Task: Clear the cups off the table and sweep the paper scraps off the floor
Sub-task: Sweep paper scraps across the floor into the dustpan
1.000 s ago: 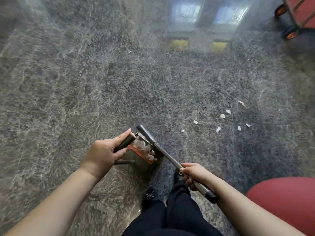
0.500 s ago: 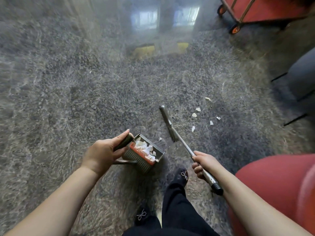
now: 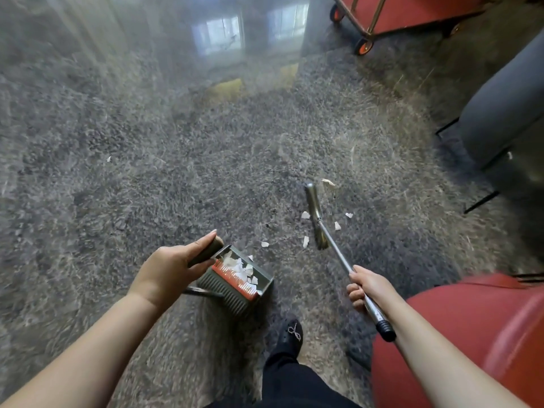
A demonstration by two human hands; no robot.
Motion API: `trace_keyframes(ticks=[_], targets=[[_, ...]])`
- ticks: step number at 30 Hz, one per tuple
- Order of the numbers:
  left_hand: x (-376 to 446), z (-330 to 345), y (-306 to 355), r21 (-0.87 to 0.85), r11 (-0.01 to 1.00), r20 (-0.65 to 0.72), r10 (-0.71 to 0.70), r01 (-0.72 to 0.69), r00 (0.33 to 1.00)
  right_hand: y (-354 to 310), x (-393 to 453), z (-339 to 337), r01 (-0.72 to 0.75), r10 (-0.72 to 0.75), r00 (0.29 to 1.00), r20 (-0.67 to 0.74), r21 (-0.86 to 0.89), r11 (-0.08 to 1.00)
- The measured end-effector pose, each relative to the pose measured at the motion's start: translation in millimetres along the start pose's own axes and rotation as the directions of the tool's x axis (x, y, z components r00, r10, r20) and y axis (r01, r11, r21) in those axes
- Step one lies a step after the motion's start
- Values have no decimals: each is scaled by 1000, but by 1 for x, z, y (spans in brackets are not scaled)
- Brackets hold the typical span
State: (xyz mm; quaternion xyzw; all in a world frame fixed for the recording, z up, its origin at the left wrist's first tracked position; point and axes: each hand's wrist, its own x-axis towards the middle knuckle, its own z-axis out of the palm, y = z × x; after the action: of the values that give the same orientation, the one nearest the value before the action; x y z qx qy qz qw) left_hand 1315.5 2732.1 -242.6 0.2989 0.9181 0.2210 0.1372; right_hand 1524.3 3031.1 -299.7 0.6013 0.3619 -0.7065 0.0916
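Observation:
My left hand [image 3: 172,267] grips the dark handle of a green dustpan [image 3: 240,282] that hangs just above the floor and holds several white paper scraps. My right hand [image 3: 366,287] grips the metal pole of a broom [image 3: 316,216]. The broom head lies on the grey speckled floor, among several loose paper scraps [image 3: 306,241]. One scrap [image 3: 328,181] lies just beyond the broom's far end. A single small scrap [image 3: 109,159] lies far off to the left. No cups or table are in view.
A red seat [image 3: 482,334] fills the lower right corner, close to my right arm. A grey chair [image 3: 506,113] on thin black legs stands at the right. A red trolley [image 3: 412,10] with orange wheels is at the top right. My black shoe [image 3: 290,337] is below the dustpan.
The broom has swung away from the dustpan, out to the right, into the cluster of scraps. The view has shifted right, bringing the grey chair and trolley in. The dustpan hand has stayed put.

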Motion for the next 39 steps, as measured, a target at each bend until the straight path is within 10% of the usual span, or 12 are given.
trace_keyframes(ticks=[29, 39], targets=[[197, 40, 69, -72, 952, 37, 301, -297, 953, -215, 168, -53, -44, 35, 987, -154, -57, 997], [225, 34, 75, -43, 960, 30, 278, -277, 960, -187, 183, -31, -128, 112, 985, -131, -120, 984]])
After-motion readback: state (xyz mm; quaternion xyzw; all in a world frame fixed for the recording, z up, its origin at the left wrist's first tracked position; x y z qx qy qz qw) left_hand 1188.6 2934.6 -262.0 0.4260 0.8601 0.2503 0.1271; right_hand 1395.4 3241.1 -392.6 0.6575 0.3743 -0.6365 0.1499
